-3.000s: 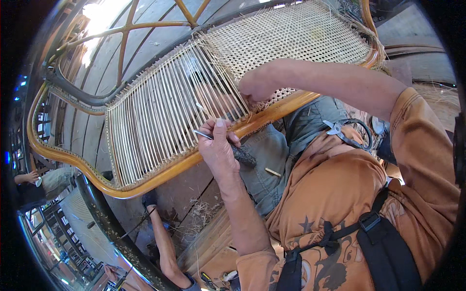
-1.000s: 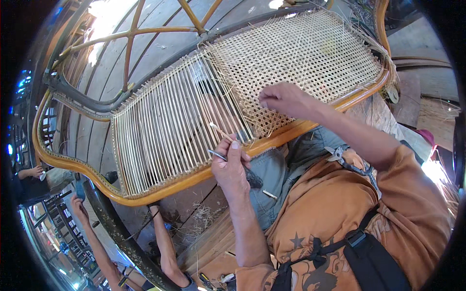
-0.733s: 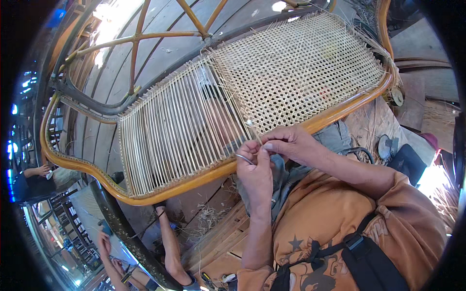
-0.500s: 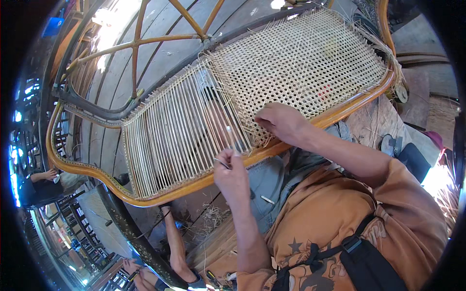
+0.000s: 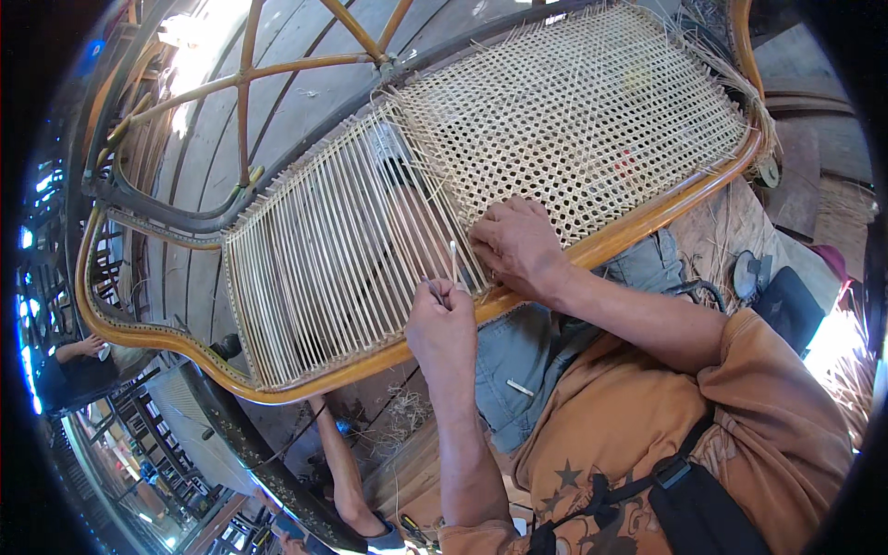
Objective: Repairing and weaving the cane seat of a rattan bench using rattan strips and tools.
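We see a cane panel (image 5: 518, 176) in a curved wooden frame (image 5: 647, 222), tilted across the person's lap. Its right half is woven into an open mesh; its left half (image 5: 324, 259) carries only parallel strands.

Left hand (image 5: 444, 328): closed on a thin dark tool (image 5: 433, 291) whose tip touches the strands near the frame's lower rail.

Right hand (image 5: 518, 245): palm down on the panel at the edge of the woven part, fingers curled on a pale cane strip (image 5: 454, 259) that stands up just beside the left hand. The two hands are near each other, not touching.

Below the frame: grey shorts (image 5: 527, 361), an orange shirt (image 5: 666, 425), loose fibre scraps (image 5: 402, 425) on the plank floor.
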The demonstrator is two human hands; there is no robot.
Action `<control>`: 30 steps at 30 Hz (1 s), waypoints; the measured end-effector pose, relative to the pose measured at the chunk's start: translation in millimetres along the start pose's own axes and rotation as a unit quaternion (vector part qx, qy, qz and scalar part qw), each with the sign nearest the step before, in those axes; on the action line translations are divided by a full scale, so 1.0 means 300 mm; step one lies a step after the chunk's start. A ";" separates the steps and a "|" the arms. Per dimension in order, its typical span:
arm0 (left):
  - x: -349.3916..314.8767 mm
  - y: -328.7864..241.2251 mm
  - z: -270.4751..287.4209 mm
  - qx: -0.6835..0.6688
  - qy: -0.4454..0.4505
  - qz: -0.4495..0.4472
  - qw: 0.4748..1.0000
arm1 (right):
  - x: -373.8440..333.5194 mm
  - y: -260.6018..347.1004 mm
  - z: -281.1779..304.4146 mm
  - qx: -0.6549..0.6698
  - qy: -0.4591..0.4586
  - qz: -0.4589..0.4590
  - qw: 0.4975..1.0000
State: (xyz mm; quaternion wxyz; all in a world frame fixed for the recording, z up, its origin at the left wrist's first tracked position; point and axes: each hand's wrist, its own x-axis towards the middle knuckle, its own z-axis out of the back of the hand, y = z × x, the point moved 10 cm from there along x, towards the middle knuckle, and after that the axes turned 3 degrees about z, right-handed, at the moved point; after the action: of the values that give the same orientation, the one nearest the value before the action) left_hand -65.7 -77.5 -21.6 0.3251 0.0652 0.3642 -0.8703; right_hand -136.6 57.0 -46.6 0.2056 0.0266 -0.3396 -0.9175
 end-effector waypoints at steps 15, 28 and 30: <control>-0.017 -0.009 -0.021 -0.008 0.036 -0.026 0.999 | -0.002 -0.015 0.001 0.029 -0.012 -0.026 0.999; -0.038 0.057 0.018 -0.142 0.015 -0.007 0.990 | -0.001 0.029 0.010 -0.048 -0.035 0.025 0.998; -0.041 0.085 0.036 -0.201 0.003 0.019 0.979 | -0.004 0.048 0.011 -0.047 -0.039 0.053 0.997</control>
State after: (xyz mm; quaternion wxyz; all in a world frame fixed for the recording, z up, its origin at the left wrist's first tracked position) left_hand -39.1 -91.8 -24.7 0.3472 0.0079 0.5313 -0.7728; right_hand -130.8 49.7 -35.1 0.2416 -0.0368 -0.3051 -0.9204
